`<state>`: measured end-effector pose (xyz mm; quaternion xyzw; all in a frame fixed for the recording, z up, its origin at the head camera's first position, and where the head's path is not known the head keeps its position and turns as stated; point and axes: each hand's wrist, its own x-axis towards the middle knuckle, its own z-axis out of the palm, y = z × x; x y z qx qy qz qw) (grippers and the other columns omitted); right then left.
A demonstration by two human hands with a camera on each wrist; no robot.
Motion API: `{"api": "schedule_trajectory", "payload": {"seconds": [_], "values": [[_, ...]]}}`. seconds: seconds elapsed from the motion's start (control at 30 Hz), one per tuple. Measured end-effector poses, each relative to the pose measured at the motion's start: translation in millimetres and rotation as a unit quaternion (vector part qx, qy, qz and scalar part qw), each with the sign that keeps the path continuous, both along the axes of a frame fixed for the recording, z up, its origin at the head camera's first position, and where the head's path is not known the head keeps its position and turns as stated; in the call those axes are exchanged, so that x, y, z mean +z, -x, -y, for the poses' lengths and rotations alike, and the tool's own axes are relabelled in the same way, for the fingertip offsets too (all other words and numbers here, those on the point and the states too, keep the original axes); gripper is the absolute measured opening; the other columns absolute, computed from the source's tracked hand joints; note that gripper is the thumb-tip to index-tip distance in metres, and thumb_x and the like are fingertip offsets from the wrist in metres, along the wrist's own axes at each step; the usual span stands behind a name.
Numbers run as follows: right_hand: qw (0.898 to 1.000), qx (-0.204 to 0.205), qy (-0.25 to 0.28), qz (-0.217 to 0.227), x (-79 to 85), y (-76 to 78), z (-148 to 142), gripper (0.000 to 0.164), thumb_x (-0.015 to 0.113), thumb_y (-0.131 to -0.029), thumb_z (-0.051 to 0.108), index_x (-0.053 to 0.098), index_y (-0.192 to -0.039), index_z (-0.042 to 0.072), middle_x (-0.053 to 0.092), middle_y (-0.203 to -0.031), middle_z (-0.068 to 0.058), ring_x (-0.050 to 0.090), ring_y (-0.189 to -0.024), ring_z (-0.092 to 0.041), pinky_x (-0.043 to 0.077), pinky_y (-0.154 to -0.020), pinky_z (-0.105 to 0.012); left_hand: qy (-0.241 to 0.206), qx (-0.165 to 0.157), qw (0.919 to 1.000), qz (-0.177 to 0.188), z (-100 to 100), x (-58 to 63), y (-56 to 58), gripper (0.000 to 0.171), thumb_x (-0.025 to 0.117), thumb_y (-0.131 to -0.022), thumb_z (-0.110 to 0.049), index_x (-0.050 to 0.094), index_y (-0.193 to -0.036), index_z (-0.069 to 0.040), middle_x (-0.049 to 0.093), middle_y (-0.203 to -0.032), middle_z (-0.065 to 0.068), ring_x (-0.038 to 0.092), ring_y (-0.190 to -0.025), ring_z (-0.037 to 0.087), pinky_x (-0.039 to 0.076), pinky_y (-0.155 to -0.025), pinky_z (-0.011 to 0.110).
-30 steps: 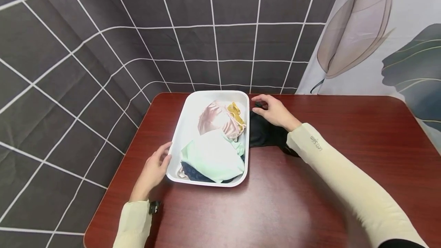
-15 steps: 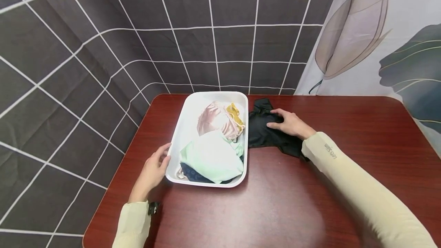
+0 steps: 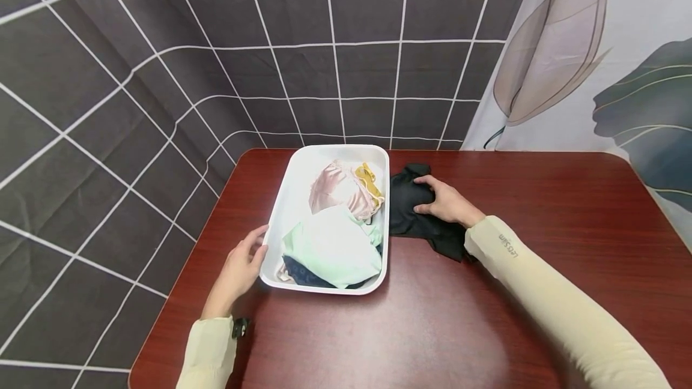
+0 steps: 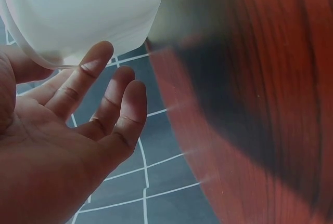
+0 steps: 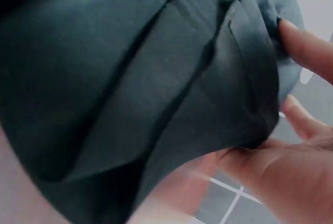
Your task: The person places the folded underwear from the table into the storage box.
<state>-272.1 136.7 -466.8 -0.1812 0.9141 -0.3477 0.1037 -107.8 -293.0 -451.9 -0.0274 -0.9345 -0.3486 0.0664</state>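
Note:
A white plastic tray [image 3: 281, 209] stands on the table with folded and crumpled clothes in it. My left hand [image 3: 240, 263] rests at its left rim, fingers loosely bent; in the left wrist view the index finger [image 4: 96, 60] touches the outer wall. Just right of the tray lies a black garment [image 3: 402, 206] of thin, smooth cloth. My right hand [image 3: 446, 203] grips its right part, thumb and fingers spread apart on the cloth. The right wrist view has the black folds [image 5: 177, 89] bunched close in front of the fingers.
Inside the tray are a pink satin garment [image 3: 330, 188], a yellow piece [image 3: 369, 179], a mint green cloth [image 3: 330, 245] and dark blue fabric [image 3: 305, 272]. The reddish-brown table [image 3: 540, 209] meets a grey gridded curtain [image 3: 367, 68] at the back.
The right hand moved from beside the tray's far right corner toward the viewer and right, then took hold of the black garment, which is shifted slightly nearer. The left hand stayed put.

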Motion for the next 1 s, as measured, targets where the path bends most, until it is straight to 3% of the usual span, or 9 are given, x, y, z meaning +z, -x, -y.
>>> {"api": "schedule_trajectory", "payload": {"seconds": [0.27, 0.47, 0.77, 1.0], "values": [[0.996, -0.031, 0.061, -0.055, 10.6, -3.0, 0.0, 0.042, 0.069, -0.086, 0.008, 0.057, -0.125, 0.016, 0.05, -0.132, -0.016, 0.046, -0.116, -0.033, 0.035, -0.098, -0.052, 0.0, 0.001, 1.0, 0.003, 0.1, 0.1, 0.6, 0.045, 0.057, -0.091, 0.001, 0.049, -0.134, -0.005, 0.059, -0.098, 0.013, 0.061, -0.077, 0.026, 0.052, -0.071, 0.042], [0.989, -0.063, 0.101, -0.091, 30.0, -5.3, -4.9, 0.04, 0.069, -0.086, 0.005, 0.06, -0.122, 0.02, 0.055, -0.125, -0.011, 0.048, -0.116, -0.028, 0.036, -0.097, -0.049, 0.001, 0.002, 1.0, 0.005, -0.1, 0.0, 0.3, 0.044, 0.057, -0.091, 0.0, 0.048, -0.135, -0.005, 0.06, -0.098, 0.013, 0.06, -0.078, 0.027, 0.052, -0.072, 0.042], [0.963, -0.069, 0.166, -0.2, 59.5, -7.6, -10.3, 0.04, 0.07, -0.084, 0.001, 0.061, -0.12, 0.016, 0.06, -0.112, -0.009, 0.05, -0.106, -0.025, 0.037, -0.094, -0.043, 0.003, 0.004, 1.0, 0.004, 0.7, 0.1, -0.4, 0.044, 0.057, -0.091, 0.0, 0.049, -0.135, -0.006, 0.059, -0.098, 0.013, 0.06, -0.079, 0.027, 0.052, -0.072, 0.042], [0.94, -0.037, 0.225, -0.253, 87.7, -15.5, 11.6, 0.041, 0.07, -0.083, -0.001, 0.062, -0.12, 0.015, 0.059, -0.11, -0.004, 0.051, -0.102, -0.016, 0.038, -0.09, -0.025, 0.004, 0.002, 1.0, 0.003, 0.8, 0.3, -0.3, 0.044, 0.057, -0.091, -0.001, 0.049, -0.135, -0.006, 0.059, -0.098, 0.013, 0.06, -0.078, 0.026, 0.051, -0.072, 0.042]]}}
